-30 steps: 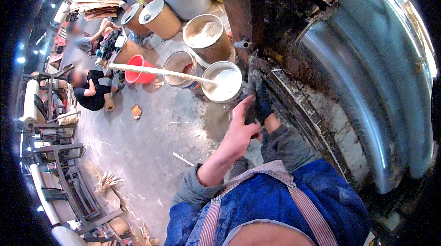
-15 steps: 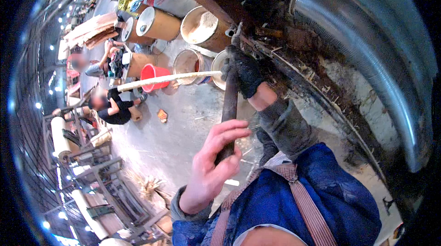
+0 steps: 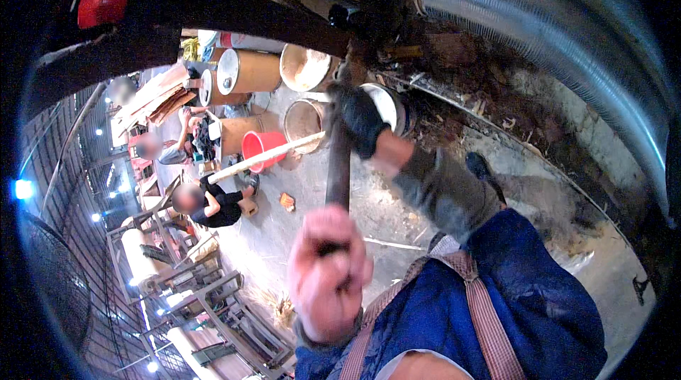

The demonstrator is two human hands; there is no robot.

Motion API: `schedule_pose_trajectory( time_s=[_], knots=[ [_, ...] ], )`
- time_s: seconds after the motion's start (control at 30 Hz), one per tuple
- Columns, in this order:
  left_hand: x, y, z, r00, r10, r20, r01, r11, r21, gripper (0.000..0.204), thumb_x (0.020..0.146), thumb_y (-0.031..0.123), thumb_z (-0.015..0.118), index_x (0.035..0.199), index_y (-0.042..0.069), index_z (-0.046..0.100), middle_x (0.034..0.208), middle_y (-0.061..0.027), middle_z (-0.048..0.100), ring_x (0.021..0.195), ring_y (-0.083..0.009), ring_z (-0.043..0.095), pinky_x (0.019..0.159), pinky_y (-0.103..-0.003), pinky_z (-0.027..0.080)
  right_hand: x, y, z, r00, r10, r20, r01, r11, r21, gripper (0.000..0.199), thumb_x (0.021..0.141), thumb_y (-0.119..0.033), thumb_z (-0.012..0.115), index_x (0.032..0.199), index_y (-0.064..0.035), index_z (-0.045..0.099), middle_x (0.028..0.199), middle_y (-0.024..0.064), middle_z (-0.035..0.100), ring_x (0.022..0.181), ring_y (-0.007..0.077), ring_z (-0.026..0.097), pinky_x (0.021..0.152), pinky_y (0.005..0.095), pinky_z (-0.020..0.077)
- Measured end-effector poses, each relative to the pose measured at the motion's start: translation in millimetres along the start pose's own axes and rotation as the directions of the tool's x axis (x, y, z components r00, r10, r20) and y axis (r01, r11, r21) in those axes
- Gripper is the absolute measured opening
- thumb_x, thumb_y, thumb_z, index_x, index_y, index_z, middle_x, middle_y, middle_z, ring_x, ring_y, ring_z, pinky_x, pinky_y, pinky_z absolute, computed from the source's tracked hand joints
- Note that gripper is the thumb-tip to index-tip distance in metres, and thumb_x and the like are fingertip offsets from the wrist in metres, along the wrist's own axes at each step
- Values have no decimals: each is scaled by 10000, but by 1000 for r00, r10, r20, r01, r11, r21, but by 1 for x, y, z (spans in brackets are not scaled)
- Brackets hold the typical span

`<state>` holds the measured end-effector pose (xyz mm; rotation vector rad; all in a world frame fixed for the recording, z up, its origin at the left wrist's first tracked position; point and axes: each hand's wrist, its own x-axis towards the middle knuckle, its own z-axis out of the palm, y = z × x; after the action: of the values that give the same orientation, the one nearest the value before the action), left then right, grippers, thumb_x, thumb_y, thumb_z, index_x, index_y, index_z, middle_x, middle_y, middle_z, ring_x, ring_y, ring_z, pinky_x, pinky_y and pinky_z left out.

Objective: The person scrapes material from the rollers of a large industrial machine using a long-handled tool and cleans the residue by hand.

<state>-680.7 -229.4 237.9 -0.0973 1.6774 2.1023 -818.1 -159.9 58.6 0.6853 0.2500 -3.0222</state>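
Head view: the left hand (image 3: pixel 329 277), blurred, curls its fingers around the near end of a dark rod (image 3: pixel 340 178), while the right hand (image 3: pixel 362 121), in a dark glove, is wrapped around it farther up. The rod stands out from the body over the floor (image 3: pixel 323 220). Beyond lie a pale pole (image 3: pixel 284 148) crossing a red bucket (image 3: pixel 254 144), a seated person (image 3: pixel 221 210), and, upper right, a ribbed metal duct (image 3: pixel 546 54).

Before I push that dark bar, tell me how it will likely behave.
The dark bar is probably stiff: it runs straight between the left hand and the gloved right hand. It looks round, so it may turn in a loose grip. Its far end is lost against dark machinery, so its weight is hard to judge.
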Motion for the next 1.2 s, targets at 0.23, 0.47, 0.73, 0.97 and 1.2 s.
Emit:
schedule_pose_trajectory(
  time_s=[0.23,0.47,0.73,0.97,1.2],
  knots=[
    [60,-18,-11,986,-116,-119,124,990,62,257,723,-9,447,976,-9,495,651,-51,433,492,-94,357,428,-209,289,71,18,-70,972,-232,31,232,973,-10,249,885,-269,504,704,-99,503,531,21,467,431,157,476,414,319,399],
    [30,-21,1,975,-55,-217,78,992,100,261,691,-39,396,929,-3,495,639,-41,421,488,-81,347,404,-204,279,56,27,-60,968,-239,74,241,970,-23,203,897,-235,479,759,-92,516,579,26,501,457,174,489,429,320,417],
    [26,-27,-2,1000,-7,-8,8,999,36,204,688,-2,442,888,1,482,806,-72,439,468,-109,366,414,-202,312,38,2,-44,995,-38,89,42,998,-40,124,865,-198,547,830,-85,509,577,43,467,423,178,466,396,326,420],
    [56,-74,-42,993,-106,48,108,993,-44,154,678,25,476,830,50,477,929,-56,440,526,-113,376,370,-215,300,70,-7,-81,992,-83,-98,65,983,-169,141,864,-205,560,874,-96,472,590,37,467,457,177,482,417,311,421],
    [62,-108,-84,959,-256,118,229,952,204,438,700,-21,437,1134,23,471,617,-18,405,485,-93,353,457,-223,311,60,-5,-88,988,-138,-70,125,979,-161,170,869,-263,544,894,-114,465,613,15,471,468,143,480,427,281,424]
  ],
)
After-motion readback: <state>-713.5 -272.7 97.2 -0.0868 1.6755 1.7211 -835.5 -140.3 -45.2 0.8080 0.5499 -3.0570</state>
